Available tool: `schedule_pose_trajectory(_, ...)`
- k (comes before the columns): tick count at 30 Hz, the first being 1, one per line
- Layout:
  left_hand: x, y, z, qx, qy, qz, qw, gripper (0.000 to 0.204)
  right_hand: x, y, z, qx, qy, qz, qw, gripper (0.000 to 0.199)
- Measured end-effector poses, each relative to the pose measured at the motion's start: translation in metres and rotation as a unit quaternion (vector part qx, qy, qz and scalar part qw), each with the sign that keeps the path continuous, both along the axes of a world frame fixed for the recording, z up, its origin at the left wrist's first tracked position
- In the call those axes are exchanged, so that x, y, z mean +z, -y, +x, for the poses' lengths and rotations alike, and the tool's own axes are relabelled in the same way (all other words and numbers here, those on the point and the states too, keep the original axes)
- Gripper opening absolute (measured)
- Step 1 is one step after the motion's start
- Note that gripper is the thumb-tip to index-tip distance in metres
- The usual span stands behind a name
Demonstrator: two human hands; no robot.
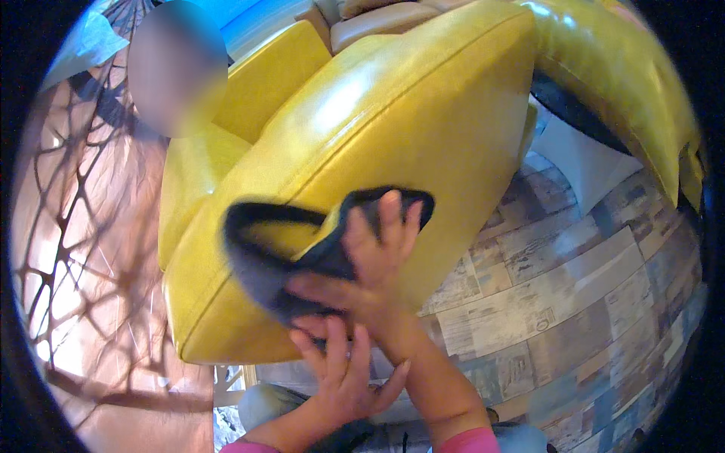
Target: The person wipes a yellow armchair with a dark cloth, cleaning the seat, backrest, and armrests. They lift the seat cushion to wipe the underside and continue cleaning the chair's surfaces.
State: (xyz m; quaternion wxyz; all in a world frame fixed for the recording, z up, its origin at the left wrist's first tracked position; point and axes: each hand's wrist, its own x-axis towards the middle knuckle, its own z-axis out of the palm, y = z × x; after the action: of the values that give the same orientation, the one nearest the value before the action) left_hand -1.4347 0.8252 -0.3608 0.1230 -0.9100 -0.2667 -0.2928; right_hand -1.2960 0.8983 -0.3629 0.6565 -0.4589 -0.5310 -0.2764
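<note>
A dark grey cloth piece (260, 268) with a black edge curves into a loop in front of the yellow padded furniture; motion blurs it, and I cannot make out its exact kind. My right hand (374, 260) lies over its right part, fingers spread upward and thumb stretched across the cloth. Below it is my left hand (343, 374), palm turned up, fingers apart and slightly bent. Its fingertips come close to the cloth's lower end; whether they touch it is hard to tell. Both forearms come from the lower edge, with pink sleeves.
The yellow shiny seat (430, 128) fills the middle, and another yellow padded piece (612, 60) curves at the upper right. Patchwork-patterned flooring (559, 325) spreads to the right. A web-patterned orange-brown surface (98, 249) stands at the left. Brown cushions (377, 23) show at the back.
</note>
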Motion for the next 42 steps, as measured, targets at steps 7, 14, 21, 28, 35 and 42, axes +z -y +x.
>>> schedule_pose_trajectory(7,0.015,-0.013,0.058,-0.034,-0.045,-0.033,0.998,0.067,-0.001,-0.015,0.055,-0.083,-0.133,-0.017,0.987,0.066)
schedule_pose_trajectory(14,0.028,-0.039,0.058,-0.079,0.082,0.081,0.990,0.056,0.048,-0.001,0.036,-0.027,-0.030,-0.075,0.996,0.063)
schedule_pose_trajectory(21,0.011,-0.041,0.088,-0.033,-0.077,0.039,0.996,0.079,-0.011,-0.029,0.069,-0.110,-0.177,-0.032,0.978,0.067)
schedule_pose_trajectory(28,0.007,-0.041,0.090,-0.085,-0.086,-0.123,0.985,0.086,-0.032,-0.006,0.034,-0.019,-0.360,-0.077,0.929,0.069)
schedule_pose_trajectory(35,-0.027,-0.028,0.065,0.005,-0.054,-0.022,0.998,0.092,-0.035,0.020,0.028,0.003,-0.203,-0.148,0.968,0.066)
schedule_pose_trajectory(42,-0.055,-0.027,0.075,0.025,-0.131,-0.081,0.988,0.083,-0.133,-0.018,0.023,-0.038,-0.299,-0.102,0.948,0.065)
